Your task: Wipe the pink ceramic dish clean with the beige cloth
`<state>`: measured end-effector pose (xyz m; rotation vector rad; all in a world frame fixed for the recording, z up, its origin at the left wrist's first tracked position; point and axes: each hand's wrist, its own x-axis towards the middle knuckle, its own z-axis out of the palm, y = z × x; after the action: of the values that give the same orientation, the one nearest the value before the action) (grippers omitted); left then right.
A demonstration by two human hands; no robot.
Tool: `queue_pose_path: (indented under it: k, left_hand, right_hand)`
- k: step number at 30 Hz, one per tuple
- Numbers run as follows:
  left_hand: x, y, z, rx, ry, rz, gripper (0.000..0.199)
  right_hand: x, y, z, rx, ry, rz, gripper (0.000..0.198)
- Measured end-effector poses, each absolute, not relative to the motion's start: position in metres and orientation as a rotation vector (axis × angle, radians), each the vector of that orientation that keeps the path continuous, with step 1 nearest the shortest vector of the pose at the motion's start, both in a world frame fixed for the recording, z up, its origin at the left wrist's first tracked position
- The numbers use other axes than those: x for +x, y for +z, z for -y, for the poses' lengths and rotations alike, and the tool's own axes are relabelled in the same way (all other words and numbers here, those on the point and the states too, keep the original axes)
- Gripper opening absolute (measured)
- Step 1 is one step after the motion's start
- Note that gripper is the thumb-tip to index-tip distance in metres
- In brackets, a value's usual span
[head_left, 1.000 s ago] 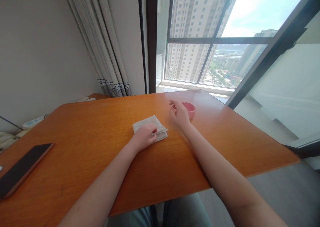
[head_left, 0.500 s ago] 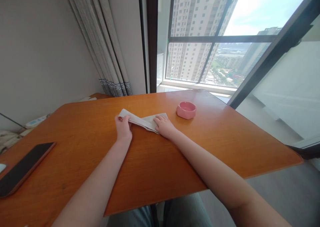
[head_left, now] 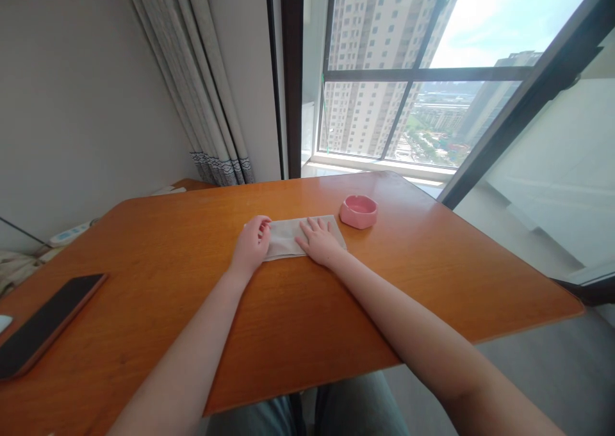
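Observation:
A folded pale grey cloth (head_left: 284,239) lies flat on the wooden table, its layers lined up along the near edge. Over its left end rests my left hand (head_left: 252,245), the fingers curled in against the fabric; the fingertips are partly hidden. My right hand (head_left: 321,241) lies palm down on the cloth's right part with its fingers spread flat. A pink angular ashtray (head_left: 358,212) stands just beyond the cloth's right end, apart from both hands.
The orange-brown table (head_left: 168,308) stretches to both sides, its near edge by my lap. On the left lies a dark flat slab with a brown rim (head_left: 50,321). A grey curtain (head_left: 202,90) and a large window (head_left: 398,103) are behind the table.
My left hand has come down and to the right, bringing the raised left end of the cloth flat to the table. My right hand's fingers have spread wider.

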<state>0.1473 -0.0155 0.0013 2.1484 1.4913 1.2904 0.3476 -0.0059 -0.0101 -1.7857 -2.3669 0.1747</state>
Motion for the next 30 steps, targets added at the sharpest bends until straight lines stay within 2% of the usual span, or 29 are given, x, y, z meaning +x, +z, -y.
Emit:
queue_pose_path:
  k: [4,10,13,18,21,26,30]
  left_hand:
    - [0.153,-0.013,0.014,2.405,0.505,-1.368,0.049]
    - [0.137,-0.019,0.007,2.268,0.114,-1.938,0.063]
    - [0.132,-0.019,0.005,2.188,0.047,-2.077,0.066]
    - [0.129,-0.022,0.004,2.174,0.056,-2.093,0.068]
    - [0.128,-0.023,0.003,2.165,0.088,-2.059,0.067]
    - [0.129,-0.015,0.008,2.185,0.256,-2.164,0.057]
    - [0.118,0.001,0.011,2.092,0.41,-2.396,0.05]
  right_hand:
    - [0.348,-0.011,0.008,-1.798,0.31,2.505,0.071]
    - [0.348,-0.009,0.007,-1.753,0.388,2.598,0.076]
    - [0.347,-0.008,0.008,-1.755,0.39,2.576,0.074]
    - [0.348,-0.008,0.005,-1.695,0.208,2.453,0.067]
    - [0.351,-0.011,-0.001,-1.734,0.27,2.49,0.068]
    - [0.354,-0.017,-0.005,-2.082,0.279,2.228,0.073]
    - [0.353,-0.018,-0.004,-2.096,0.293,2.215,0.073]
